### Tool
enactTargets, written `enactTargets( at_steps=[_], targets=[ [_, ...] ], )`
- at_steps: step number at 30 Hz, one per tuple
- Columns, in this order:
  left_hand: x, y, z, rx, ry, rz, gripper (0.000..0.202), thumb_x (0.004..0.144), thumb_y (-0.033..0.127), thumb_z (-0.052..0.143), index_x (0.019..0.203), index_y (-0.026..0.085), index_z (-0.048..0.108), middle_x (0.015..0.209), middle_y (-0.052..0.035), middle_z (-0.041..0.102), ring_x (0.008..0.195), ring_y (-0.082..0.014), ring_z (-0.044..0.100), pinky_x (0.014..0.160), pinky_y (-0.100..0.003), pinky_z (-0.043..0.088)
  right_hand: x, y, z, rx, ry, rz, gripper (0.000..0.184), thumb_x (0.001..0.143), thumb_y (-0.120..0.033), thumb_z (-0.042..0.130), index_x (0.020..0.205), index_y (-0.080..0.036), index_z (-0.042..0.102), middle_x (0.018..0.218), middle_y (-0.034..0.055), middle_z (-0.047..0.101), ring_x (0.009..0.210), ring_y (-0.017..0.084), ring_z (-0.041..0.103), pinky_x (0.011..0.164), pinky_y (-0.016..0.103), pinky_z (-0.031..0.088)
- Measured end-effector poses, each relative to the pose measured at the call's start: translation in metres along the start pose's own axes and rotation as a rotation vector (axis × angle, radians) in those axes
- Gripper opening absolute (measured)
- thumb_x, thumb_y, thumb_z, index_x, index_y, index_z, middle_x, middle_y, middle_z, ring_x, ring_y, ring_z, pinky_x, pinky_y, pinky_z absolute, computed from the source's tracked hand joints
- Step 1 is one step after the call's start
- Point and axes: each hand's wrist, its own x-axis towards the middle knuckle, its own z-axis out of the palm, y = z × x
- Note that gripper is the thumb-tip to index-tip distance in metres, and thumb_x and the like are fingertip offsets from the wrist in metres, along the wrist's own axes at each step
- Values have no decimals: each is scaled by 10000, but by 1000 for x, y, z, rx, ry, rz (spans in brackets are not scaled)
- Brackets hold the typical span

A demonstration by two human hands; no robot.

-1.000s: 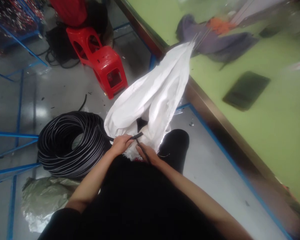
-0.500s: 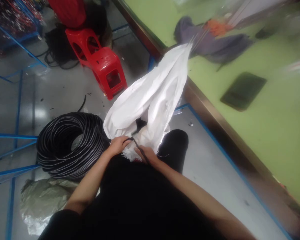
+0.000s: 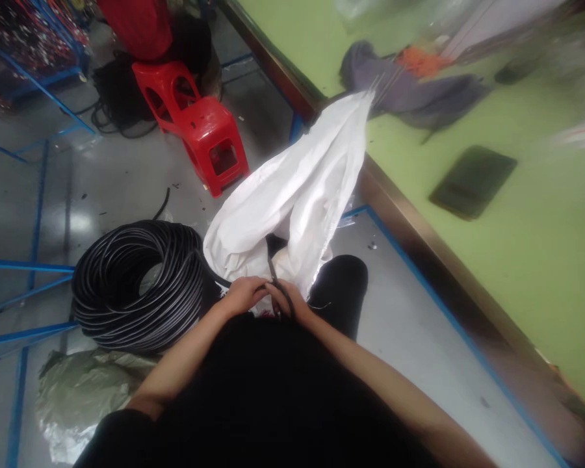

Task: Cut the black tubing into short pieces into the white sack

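Note:
My left hand (image 3: 244, 294) is closed on a length of black cable (image 3: 208, 268) that runs from the large black coil (image 3: 141, 286) on my left. Close beside it, my right hand (image 3: 292, 300) is wrapped around a pair of dark scissors (image 3: 272, 270), with a blade pointing up and away from me. The two hands nearly meet over my lap, so the cable's end is hidden between the fingers. A white woven sack (image 3: 292, 188) stretches from my lap up to the table edge, just beyond both hands.
The green tabletop (image 3: 468, 273) on the right carries a dark flat slab (image 3: 474, 182) and a purple-grey cloth (image 3: 409, 91). Red plastic stools (image 3: 209, 130) stand ahead on the grey floor. A crumpled plastic bag (image 3: 85, 396) lies at lower left, near blue rails (image 3: 26, 264).
My left hand has moved right and slightly down, bringing the cable against my right hand. The scissors have turned, and their blade now points more upward.

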Motion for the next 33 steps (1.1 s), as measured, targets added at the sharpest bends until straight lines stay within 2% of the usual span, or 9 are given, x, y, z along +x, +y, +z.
enactTargets(
  at_steps=[3,7,10,14,18,22,26,30,33],
  targets=[
    [-3,-3,-2,-5,-16,10,301,902,391,505,1129,250,642,1074,-36,690,944,-185,630,821,-272,467,1,0,-4,-2,67,10,408,884,-560,431,709,-199,505,478,-31,521,464,134,542,530,248,468],
    [-6,-20,-14,123,-7,-10,297,921,401,467,1086,243,658,995,-37,696,917,-187,627,818,-276,456,5,6,-8,22,147,102,444,878,-607,404,694,-207,466,497,-21,520,463,136,555,508,243,476],
    [-5,-28,-22,181,101,-89,308,933,407,437,1075,241,654,997,-37,687,916,-187,624,793,-269,455,4,7,-9,37,88,94,470,896,-621,338,734,-202,477,547,-7,542,485,135,562,497,236,474],
    [1,-29,-27,234,184,-150,329,935,435,419,1062,239,651,996,-39,680,895,-189,623,750,-264,454,-1,4,-9,-106,-30,47,367,920,-533,374,928,-206,540,709,6,627,603,149,604,618,273,494],
    [6,-24,-26,252,165,-143,325,937,433,411,1030,235,652,961,-37,679,880,-191,620,731,-265,446,-2,0,-6,-303,-86,76,284,913,-464,438,1047,-246,562,876,23,678,814,207,645,768,341,470],
    [7,-17,-19,232,71,-96,309,937,431,411,999,243,649,933,-33,673,873,-186,614,740,-265,439,0,2,-4,-344,-86,86,328,922,-467,424,1111,-238,564,927,53,687,852,230,643,762,341,456],
    [7,-18,-18,224,14,-80,309,937,429,407,972,237,647,916,-36,665,860,-189,609,729,-268,434,0,5,-2,-364,-84,89,360,930,-484,394,1047,-219,607,829,45,681,778,210,639,707,308,453],
    [8,-21,-18,201,47,-109,327,940,432,398,956,223,649,906,-36,664,850,-180,603,723,-260,432,0,5,0,-392,-11,60,352,927,-473,404,915,-215,644,728,31,659,709,191,625,658,283,443],
    [9,-22,-18,167,43,-118,324,937,431,409,949,220,653,892,-30,664,829,-170,599,715,-254,431,1,6,1,-403,-4,49,382,924,-487,402,839,-206,647,692,28,646,688,187,622,641,275,441]
  ],
)
